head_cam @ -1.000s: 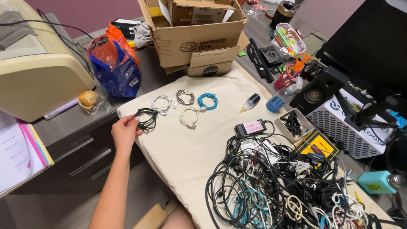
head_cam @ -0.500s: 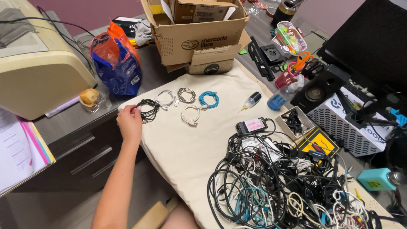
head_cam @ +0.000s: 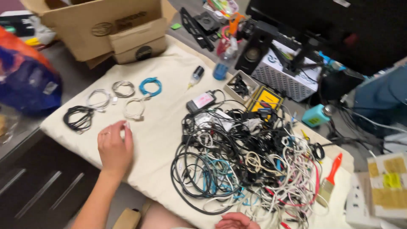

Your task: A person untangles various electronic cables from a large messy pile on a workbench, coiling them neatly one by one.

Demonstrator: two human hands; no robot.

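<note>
**Inspector:** Start at the left. What lies left of the cable heap (head_cam: 250,169)?

**Assistant:** A black coil (head_cam: 79,118) sits well left of the heap on the cream cloth (head_cam: 169,76) covering the bench. Between it and the heap lie two white coils (head_cam: 98,99) (head_cam: 135,109), a grey coil (head_cam: 123,88) and a blue coil (head_cam: 151,86), each wound separately and apart from the others.

**Inspector:** The left hand (head_cam: 114,147)?

**Assistant:** It hovers over the cloth, left of the heap and just below the white coils. Its fingers (head_cam: 126,132) are loosely curled together and empty.

**Inspector:** The heap itself?

**Assistant:** Tangled black, white, teal and red cables. A power adapter (head_cam: 200,101) lies at its upper edge, a yellow-and-black case (head_cam: 264,99) just beyond it.

**Inspector:** Right of it?

**Assistant:** A brush with an orange handle (head_cam: 330,180) lies just right of the heap. The right hand (head_cam: 236,221) shows only partly below the heap; I cannot tell how its fingers stand.
</note>
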